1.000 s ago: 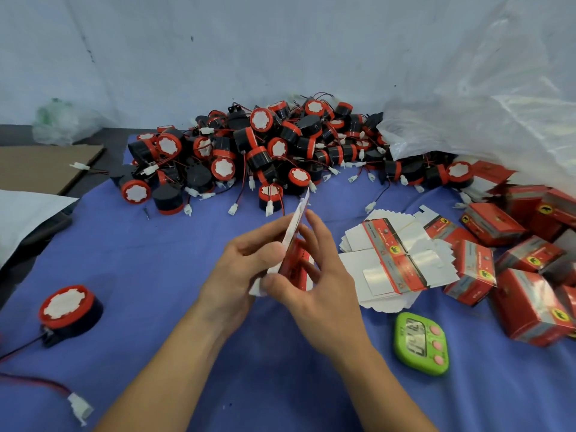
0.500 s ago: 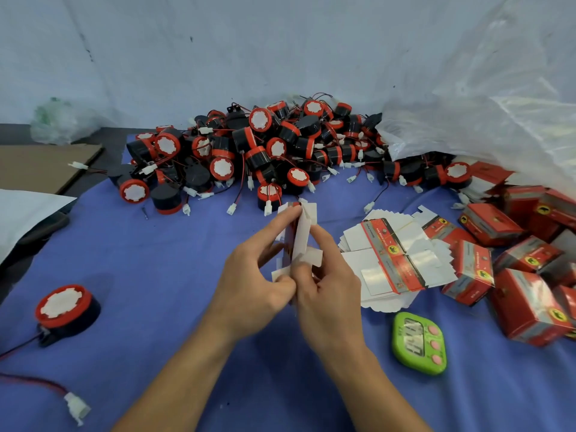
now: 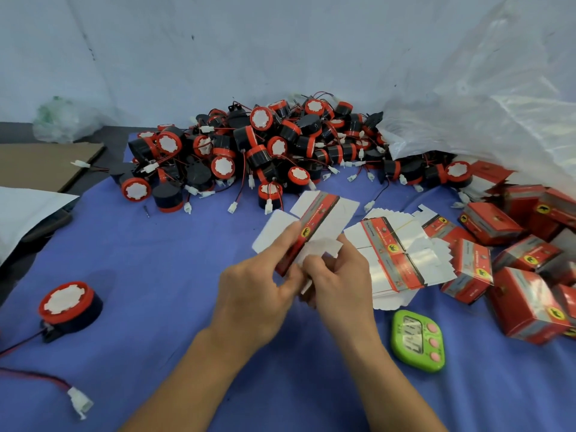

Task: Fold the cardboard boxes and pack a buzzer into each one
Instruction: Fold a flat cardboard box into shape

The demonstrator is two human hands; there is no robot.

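At frame centre, the flat red-and-white cardboard box blank (image 3: 324,210) looks light, thin and easily creased, so it is probably best held at its edges near the folds. The left hand (image 3: 254,286) pinches its red strip with curled fingers, and the right hand (image 3: 339,277) pinches a white flap. Blue cloth (image 3: 149,263) lies beneath, with a pale wall (image 3: 218,57) across the top.

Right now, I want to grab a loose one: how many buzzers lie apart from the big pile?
1. The lone buzzer lies on the blue cloth at near left, wire trailing off. The rest are heaped in the pile at the back, where some may be hidden.
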